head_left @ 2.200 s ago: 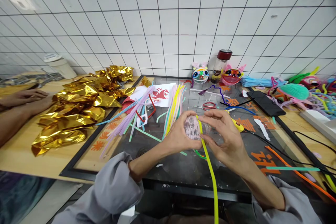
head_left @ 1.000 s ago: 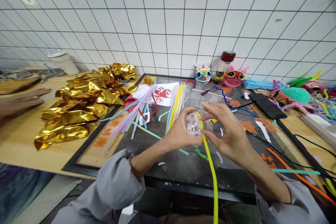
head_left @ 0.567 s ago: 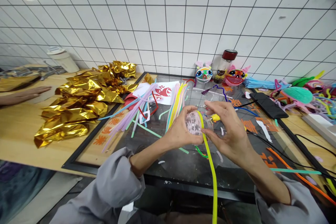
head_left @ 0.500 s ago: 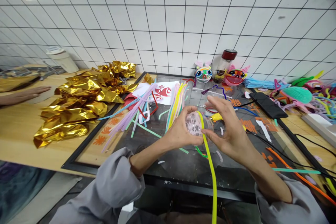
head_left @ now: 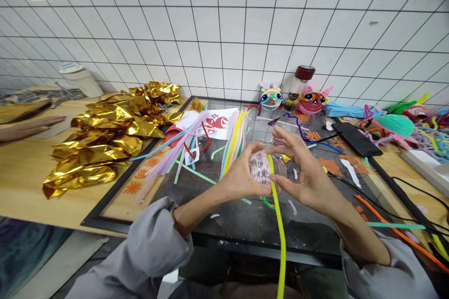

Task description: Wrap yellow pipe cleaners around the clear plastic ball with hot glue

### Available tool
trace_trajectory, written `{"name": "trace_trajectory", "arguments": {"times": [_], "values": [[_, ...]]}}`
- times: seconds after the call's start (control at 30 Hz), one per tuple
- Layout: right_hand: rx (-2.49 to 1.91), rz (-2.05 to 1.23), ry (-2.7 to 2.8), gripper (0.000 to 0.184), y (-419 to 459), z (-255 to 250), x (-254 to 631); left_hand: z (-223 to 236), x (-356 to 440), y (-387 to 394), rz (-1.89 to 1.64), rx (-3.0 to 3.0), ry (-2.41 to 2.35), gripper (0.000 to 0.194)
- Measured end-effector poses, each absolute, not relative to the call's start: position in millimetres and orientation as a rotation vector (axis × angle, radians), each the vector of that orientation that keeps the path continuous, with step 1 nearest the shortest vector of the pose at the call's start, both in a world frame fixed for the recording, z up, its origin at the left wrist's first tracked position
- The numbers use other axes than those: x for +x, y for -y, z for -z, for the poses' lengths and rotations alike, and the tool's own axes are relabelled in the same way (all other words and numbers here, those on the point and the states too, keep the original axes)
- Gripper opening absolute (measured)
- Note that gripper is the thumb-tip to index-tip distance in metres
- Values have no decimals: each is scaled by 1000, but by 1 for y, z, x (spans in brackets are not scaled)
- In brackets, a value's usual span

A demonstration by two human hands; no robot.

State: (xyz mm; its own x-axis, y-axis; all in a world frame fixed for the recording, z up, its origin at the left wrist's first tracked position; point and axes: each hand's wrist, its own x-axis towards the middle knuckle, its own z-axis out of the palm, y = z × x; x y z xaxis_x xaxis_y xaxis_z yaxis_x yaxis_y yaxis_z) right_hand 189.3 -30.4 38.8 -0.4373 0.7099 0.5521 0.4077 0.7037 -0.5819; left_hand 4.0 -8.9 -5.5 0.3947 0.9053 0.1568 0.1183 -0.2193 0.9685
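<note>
My left hand (head_left: 242, 175) is wrapped round a clear, rounded plastic piece (head_left: 259, 168), whose left part looks pale pink with grey patches. Across its middle runs a yellow pipe cleaner (head_left: 279, 224), with the long end hanging down past the table's front edge. On the other side my right hand (head_left: 303, 168) curves about the piece. Its thumb presses the yellow strip against the surface, and its fingers arch over the top right. The underside of the plastic piece is hidden by my hands.
Gold foil (head_left: 105, 140) lies left, near another person's hand (head_left: 31, 126). Bundled pipe cleaners (head_left: 235, 142) and a red paper cutout (head_left: 216, 123) are behind my hands. Two decorated animal heads (head_left: 271, 98) and a jar (head_left: 296, 86) stand by the wall; a black phone (head_left: 357, 139) lies right.
My right fingers have come down closer to the plastic piece. The yellow pipe cleaner's hanging end has swung slightly left. My left hand keeps its grip.
</note>
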Motion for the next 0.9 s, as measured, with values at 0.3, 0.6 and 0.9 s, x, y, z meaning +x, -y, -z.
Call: {"name": "trace_trajectory", "arguments": {"times": [0.3, 0.6, 0.9], "values": [[-813, -229, 2042, 70, 33, -37, 183, 4, 4, 7, -1031, 1643, -935, 90], [-810, -46, 2029, 66, 41, -36, 176, 1, 4, 6, -1060, 1613, -883, 87], [-875, -297, 2127, 82, 34, -32, 188, 7, 2, 6, -1021, 1644, -882, 90]]}}
